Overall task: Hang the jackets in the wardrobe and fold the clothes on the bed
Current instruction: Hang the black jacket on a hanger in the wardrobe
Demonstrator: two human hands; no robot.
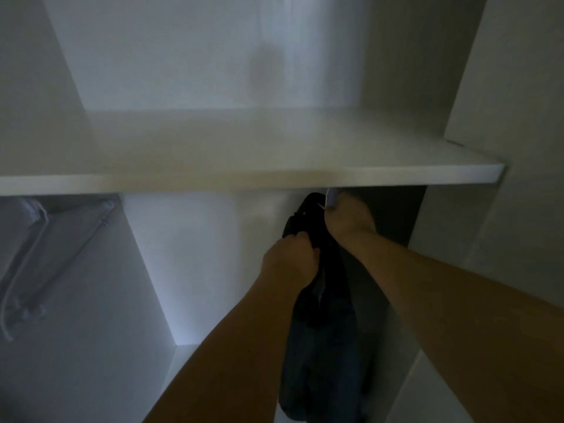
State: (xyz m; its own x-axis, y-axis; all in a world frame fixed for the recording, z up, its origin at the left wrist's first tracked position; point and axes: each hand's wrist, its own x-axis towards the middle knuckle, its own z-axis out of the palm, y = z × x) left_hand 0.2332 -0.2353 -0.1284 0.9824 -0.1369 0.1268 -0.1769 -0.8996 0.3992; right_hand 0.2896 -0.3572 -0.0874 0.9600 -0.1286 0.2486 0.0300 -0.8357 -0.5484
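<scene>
Both arms reach up and forward into the white wardrobe (pixel 213 270), just under the shelf (pixel 244 178). The left hand (pixel 290 264) is curled tight, pinching the dark jacket (pixel 323 331) near its top edge. The right hand (pixel 348 218) sits higher, right below the shelf's front lip, fingers wrapped round something pale that looks like a hanger (pixel 331 198), though it's pretty blurry. The jacket hangs straight down between the two forearms, inside the right-hand compartment. Over in the left compartment there's a rail (pixel 88 233) with pale hangers (pixel 18 279) on it. Lighting's dim.
</scene>
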